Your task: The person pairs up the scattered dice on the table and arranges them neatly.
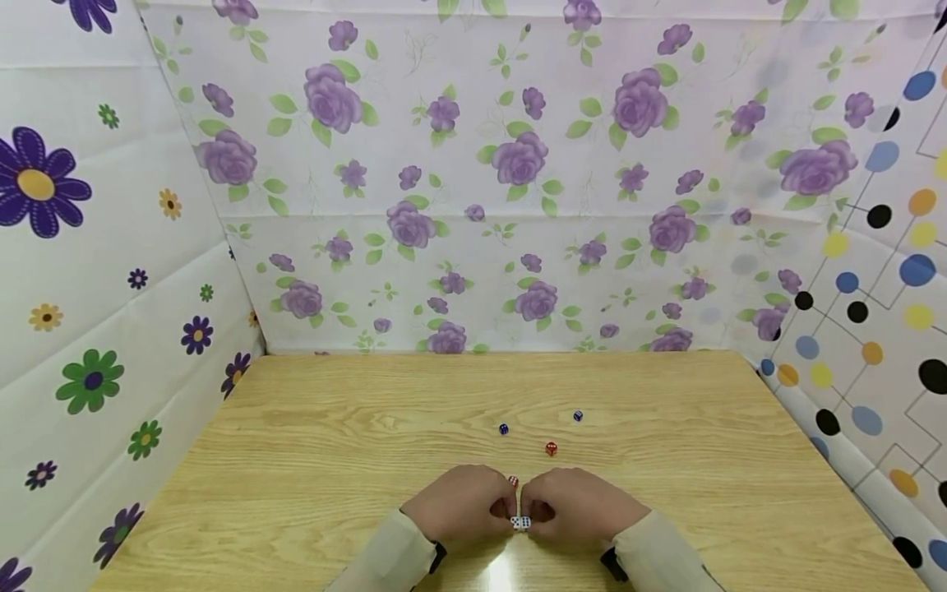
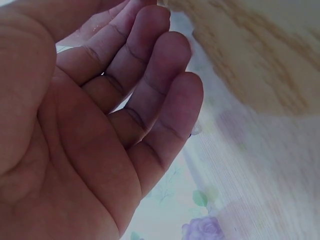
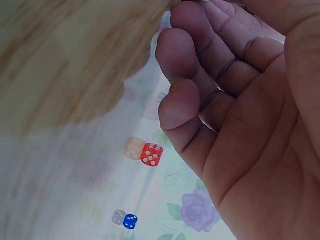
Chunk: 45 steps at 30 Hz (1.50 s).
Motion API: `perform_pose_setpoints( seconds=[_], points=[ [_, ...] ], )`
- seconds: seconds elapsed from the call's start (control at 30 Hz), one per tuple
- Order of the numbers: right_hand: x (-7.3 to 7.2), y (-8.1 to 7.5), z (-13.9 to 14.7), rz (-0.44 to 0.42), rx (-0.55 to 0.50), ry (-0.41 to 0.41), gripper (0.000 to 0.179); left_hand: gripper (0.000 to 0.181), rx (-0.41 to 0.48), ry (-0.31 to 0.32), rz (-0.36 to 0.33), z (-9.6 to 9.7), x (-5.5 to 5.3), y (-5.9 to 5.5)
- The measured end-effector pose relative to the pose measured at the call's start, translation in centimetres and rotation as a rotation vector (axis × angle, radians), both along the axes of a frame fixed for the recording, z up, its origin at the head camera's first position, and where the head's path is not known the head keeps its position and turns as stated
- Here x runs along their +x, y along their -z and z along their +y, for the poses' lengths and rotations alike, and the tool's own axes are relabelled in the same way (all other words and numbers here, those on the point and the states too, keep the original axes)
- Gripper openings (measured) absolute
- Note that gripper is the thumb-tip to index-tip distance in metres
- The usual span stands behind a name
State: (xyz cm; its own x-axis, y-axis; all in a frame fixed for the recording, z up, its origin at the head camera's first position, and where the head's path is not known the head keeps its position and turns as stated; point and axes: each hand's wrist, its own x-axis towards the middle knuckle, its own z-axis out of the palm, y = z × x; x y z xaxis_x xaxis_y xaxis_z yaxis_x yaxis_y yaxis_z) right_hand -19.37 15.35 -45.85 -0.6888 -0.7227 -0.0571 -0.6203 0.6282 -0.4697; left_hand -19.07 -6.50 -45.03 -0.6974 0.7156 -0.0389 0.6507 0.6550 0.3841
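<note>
Work in hand looks like bringing a left white die (image 1: 515, 523) and a right white die (image 1: 526, 522) together on the wooden table (image 1: 333, 452). Taking that pair as the clock's centre, the left hand (image 1: 464, 503), between 9 and 10 o'clock, pinches the left one; the right hand (image 1: 580, 503), between 2 and 3, pinches the right one. They sit side by side, apparently touching. The next move seems to call for steady, even pressure to keep the faces level, then a gentle release.

Beyond, from left to right: the left blue die (image 1: 504, 429) lies just short of 12 o'clock; the nearer red die (image 1: 514, 481), close past the pair on nearly that line; the farther red die (image 1: 551, 449) towards 1; the right blue die (image 1: 579, 416) at 1, farther out. Only the nearer red die crowds the fingers and could be knocked. Floral cloth (image 1: 444, 181) backs the table at 12.
</note>
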Motion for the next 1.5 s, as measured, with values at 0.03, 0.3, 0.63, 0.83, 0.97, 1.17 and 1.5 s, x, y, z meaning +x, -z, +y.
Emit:
perform_pose_setpoints(
  seconds=[0.03, 0.3, 0.63, 0.83, 0.97, 1.17, 1.5],
  points=[
    [0.0, 0.0, 0.0, -0.002, -0.002, -0.002, 0.014, 0.023, -0.001, 0.0, -0.006, 0.0, 0.0, 0.0],
    [-0.2, 0.0, 0.1, 0.009, -0.006, -0.01, 0.014, 0.009, 0.0, 0.018, -0.05, -0.2, -0.5, -0.1],
    [-0.6, -0.2, 0.5, 0.006, 0.005, -0.009, 0.016, 0.02, 0.05, -0.055, -0.063, -1.2, -0.8, -0.8],
    [-1.2, -0.9, 1.5, 0.058, -0.021, 0.044, 0.011, 0.005, 0.065, -0.126, 0.036, -1.4, -1.4, -1.1],
    [-1.8, -1.3, 2.1, 0.111, -0.04, 0.122, 0.007, 0.011, 0.073, -0.165, 0.075, -1.5, -1.7, -1.2],
    [-2.7, -1.5, 2.6, 0.205, -0.06, 0.269, 0.008, 0.021, 0.098, -0.186, 0.073, -1.6, -2.1, -1.1],
    [-4.4, -1.2, 3.2, 0.263, -0.031, 0.374, 0.014, 0.022, 0.092, -0.209, 0.028, -1.2, -3.1, -0.9]
  ],
)
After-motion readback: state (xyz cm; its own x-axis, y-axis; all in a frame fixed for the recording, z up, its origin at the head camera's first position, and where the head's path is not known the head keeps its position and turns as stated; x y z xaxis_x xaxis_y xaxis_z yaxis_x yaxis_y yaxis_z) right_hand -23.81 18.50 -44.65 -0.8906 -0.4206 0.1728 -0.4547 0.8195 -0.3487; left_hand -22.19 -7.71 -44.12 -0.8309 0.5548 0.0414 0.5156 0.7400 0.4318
